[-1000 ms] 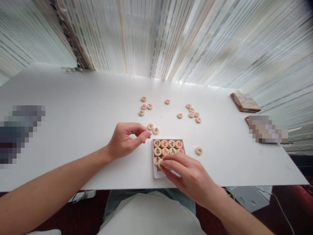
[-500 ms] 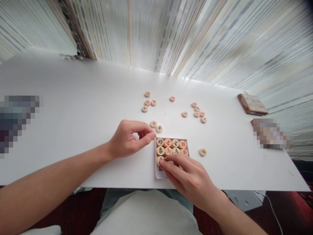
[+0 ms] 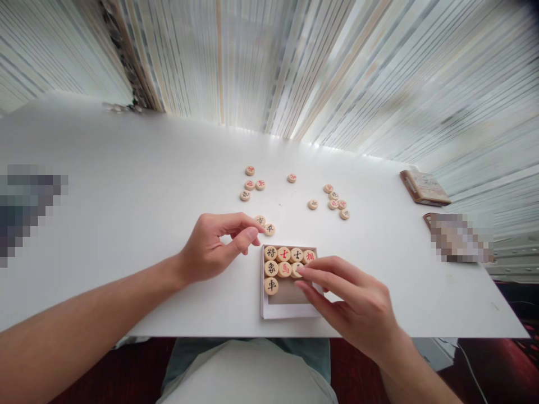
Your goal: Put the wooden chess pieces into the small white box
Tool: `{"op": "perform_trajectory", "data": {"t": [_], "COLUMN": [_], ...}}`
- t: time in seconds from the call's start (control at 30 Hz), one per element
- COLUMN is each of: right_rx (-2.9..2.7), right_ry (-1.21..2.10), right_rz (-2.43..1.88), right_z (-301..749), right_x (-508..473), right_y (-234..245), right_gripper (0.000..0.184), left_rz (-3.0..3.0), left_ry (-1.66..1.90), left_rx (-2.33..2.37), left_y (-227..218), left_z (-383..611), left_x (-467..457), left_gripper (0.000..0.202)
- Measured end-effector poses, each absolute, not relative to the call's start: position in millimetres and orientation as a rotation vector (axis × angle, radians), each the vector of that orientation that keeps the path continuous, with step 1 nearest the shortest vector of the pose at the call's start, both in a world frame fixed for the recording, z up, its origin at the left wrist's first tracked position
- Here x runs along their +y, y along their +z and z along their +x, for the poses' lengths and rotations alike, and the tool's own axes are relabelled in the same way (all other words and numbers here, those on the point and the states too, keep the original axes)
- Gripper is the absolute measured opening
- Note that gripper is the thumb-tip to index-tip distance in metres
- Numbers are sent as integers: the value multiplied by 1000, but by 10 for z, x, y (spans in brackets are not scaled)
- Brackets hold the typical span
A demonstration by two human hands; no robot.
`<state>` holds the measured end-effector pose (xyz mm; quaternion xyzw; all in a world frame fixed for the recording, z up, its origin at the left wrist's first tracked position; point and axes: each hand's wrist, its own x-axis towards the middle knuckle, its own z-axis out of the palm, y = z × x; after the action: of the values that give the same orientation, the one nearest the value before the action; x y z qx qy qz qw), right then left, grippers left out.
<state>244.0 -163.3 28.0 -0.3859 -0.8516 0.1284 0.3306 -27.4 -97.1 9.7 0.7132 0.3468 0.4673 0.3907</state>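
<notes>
A shallow white box (image 3: 289,312) holds round wooden Chinese chess pieces marked in red or black. Two rows fill its upper part, and one black-marked piece (image 3: 272,286) sits alone at the left of the third row. Over the box's right side is my right hand (image 3: 351,297), thumb and fingers apart with nothing between them; it covers some pieces. My left hand (image 3: 225,244) hovers left of the box's upper corner, its fingers loosely spread and holding nothing. Its index fingertip overlaps two loose black-marked pieces, the nearer being a chess piece (image 3: 269,229); contact cannot be told.
Farther back on the white table (image 3: 126,168) lie several loose pieces, a left cluster (image 3: 250,184) and a right cluster (image 3: 334,204). A small decorated box (image 3: 427,188) and a blurred-out object (image 3: 461,238) lie at the right. Striped curtains (image 3: 252,67) hang behind.
My right hand has let go of the black-marked piece in the third row and moved right. The left index finger has reached toward the loose pair. The whole view has shifted slightly.
</notes>
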Motion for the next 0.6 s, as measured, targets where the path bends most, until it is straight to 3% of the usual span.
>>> {"op": "perform_trajectory", "data": {"t": [0.23, 0.33, 0.6], "right_rx": [-2107, -1880, -1764], "right_ry": [239, 374, 696], "right_rz": [-1160, -1275, -1216], "right_z": [2804, 2885, 2678], "right_x": [-861, -416, 350], "right_y": [636, 780, 935], "right_gripper": [11, 21, 21], "left_rz": [1715, 1743, 1748], "left_ry": [1277, 1286, 1502], "left_rx": [1048, 1089, 1199], "left_y": [199, 375, 574], "left_z": [-283, -241, -32], "left_x": [-726, -542, 12], "left_gripper": [22, 20, 19]}}
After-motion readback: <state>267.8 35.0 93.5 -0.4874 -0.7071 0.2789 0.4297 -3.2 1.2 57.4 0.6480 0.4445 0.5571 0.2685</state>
